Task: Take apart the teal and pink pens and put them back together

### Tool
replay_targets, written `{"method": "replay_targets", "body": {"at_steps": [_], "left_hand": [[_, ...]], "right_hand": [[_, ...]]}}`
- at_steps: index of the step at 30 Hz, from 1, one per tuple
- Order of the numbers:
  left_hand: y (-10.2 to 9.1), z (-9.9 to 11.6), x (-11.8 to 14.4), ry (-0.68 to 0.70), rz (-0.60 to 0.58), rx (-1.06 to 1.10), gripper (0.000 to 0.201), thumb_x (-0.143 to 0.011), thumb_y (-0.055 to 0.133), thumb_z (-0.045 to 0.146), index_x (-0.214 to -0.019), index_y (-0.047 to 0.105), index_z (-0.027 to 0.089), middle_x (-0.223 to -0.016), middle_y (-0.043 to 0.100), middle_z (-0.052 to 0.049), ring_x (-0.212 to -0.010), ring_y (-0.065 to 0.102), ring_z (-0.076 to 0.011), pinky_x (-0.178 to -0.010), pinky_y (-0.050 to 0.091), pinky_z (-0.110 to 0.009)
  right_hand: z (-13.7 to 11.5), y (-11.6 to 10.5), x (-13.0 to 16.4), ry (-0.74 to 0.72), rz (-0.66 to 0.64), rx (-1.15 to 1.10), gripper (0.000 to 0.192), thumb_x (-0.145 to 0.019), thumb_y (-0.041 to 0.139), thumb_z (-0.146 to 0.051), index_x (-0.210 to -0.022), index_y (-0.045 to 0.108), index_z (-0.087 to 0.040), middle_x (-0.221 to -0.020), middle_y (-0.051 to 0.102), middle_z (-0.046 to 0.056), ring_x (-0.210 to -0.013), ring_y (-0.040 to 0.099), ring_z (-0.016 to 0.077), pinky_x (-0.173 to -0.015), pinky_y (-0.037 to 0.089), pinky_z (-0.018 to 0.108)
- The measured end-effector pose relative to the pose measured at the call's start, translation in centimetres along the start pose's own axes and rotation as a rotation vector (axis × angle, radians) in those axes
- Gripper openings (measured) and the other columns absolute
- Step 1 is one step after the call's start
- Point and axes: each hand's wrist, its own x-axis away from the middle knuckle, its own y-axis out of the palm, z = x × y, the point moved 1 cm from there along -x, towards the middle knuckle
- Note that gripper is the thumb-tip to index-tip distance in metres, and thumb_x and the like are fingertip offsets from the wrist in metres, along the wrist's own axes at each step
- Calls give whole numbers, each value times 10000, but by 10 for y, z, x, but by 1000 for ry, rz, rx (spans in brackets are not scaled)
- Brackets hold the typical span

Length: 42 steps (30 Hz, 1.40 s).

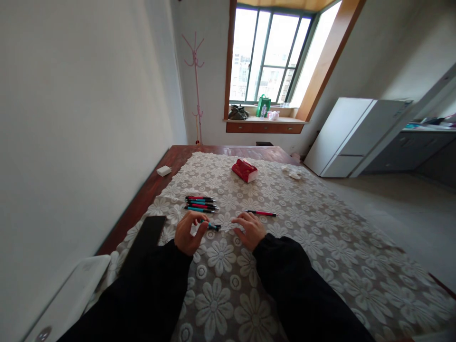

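Note:
My left hand (189, 232) pinches a blue and black pen (213, 227) between thumb and fingers, and its tip points right. Part of that pen is hidden behind the fingers, and I cannot tell whether a second one lies with it. To its right, my right hand (250, 230) rests low over the tablecloth with fingers curved and thumb apart, holding nothing I can see. Just beyond it lies a single red and black pen (261, 213). Several red and blue pens (200, 204) lie side by side in a stack beyond my left hand.
A patterned lace tablecloth (254, 304) covers most of the wooden table (228, 150). Farther back sit a red tissue pack (244, 170), crumpled white tissue (294, 175) and a small white box (164, 171). A black flat object (145, 240) lies beside my left forearm, near a white tray-like object (76, 285).

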Motion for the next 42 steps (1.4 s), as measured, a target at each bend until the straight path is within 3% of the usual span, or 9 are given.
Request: {"method": "replay_targets", "body": {"at_steps": [6, 12, 14, 19, 24, 27, 31, 34, 42], "left_hand": [[2, -1, 1, -19, -50, 13, 73, -919, 535, 267, -947, 538, 201, -899, 719, -56, -765, 619, -158, -642, 466, -287], [2, -8, 6, -8, -41, -52, 127, -918, 528, 300, -949, 584, 189, -755, 655, -23, -611, 539, -129, -578, 446, -265], [4, -11, 7, -14, -98, -69, 139, -915, 538, 297, -973, 601, 188, -731, 621, -13, -604, 527, -124, -570, 444, -257], [13, -13, 8, -7, -383, -75, 176, -918, 538, 262, -1054, 635, 207, -791, 629, -24, -721, 584, -141, -643, 484, -255], [16, -16, 8, -12, -449, -80, 186, -910, 543, 240, -1067, 638, 207, -839, 650, -37, -758, 608, -150, -670, 507, -262], [16, -18, 10, -3, -442, -65, 187, -911, 543, 244, -1066, 642, 211, -819, 651, -36, -736, 602, -148, -655, 504, -262], [14, -15, 10, 37, -430, -24, 194, -904, 568, 232, -1081, 647, 226, -818, 659, -32, -740, 603, -146, -674, 506, -269], [12, -10, 8, 107, -423, 4, 202, -893, 597, 219, -1088, 646, 233, -892, 685, -49, -827, 621, -166, -750, 517, -299], [11, -6, 5, 161, -417, 6, 200, -884, 617, 220, -1079, 656, 237, -930, 696, -63, -862, 627, -184, -775, 524, -328]], "right_hand": [[0, 3, -2, 35, -34, 25, 74, -802, 639, -137, -798, 639, -211, -901, 630, 46, -891, 533, 214, -782, 414, 336], [5, -3, -3, 99, 93, -65, 118, -821, 527, -89, -802, 566, -199, -828, 624, 45, -801, 540, 190, -729, 398, 308], [9, -5, -4, 153, 152, -202, 119, -810, 507, -96, -833, 566, -197, -765, 605, 25, -732, 543, 173, -689, 404, 297], [9, -3, -7, 245, 213, -729, 154, -862, 503, -265, -954, 600, -189, -685, 592, -10, -629, 558, 139, -623, 442, 275], [-9, -5, -10, 199, 147, -1074, 251, -862, 581, -437, -841, 549, -189, -758, 662, 35, -758, 630, 171, -742, 488, 330], [-20, -9, -8, 162, 130, -1052, 268, -835, 637, -443, -827, 566, -184, -820, 651, 40, -829, 619, 173, -759, 477, 315], [-30, -11, -4, 161, 91, -1087, 295, -790, 690, -453, -808, 575, -181, -728, 602, 5, -666, 580, 131, -619, 466, 263], [-38, -13, -2, 124, 50, -1129, 254, -805, 686, -408, -843, 581, -180, -728, 630, 8, -679, 630, 148, -641, 494, 279], [-52, -21, 1, 16, 64, -849, 118, -841, 630, -291, -825, 620, -174, -718, 678, 28, -664, 629, 156, -650, 495, 292]]}}
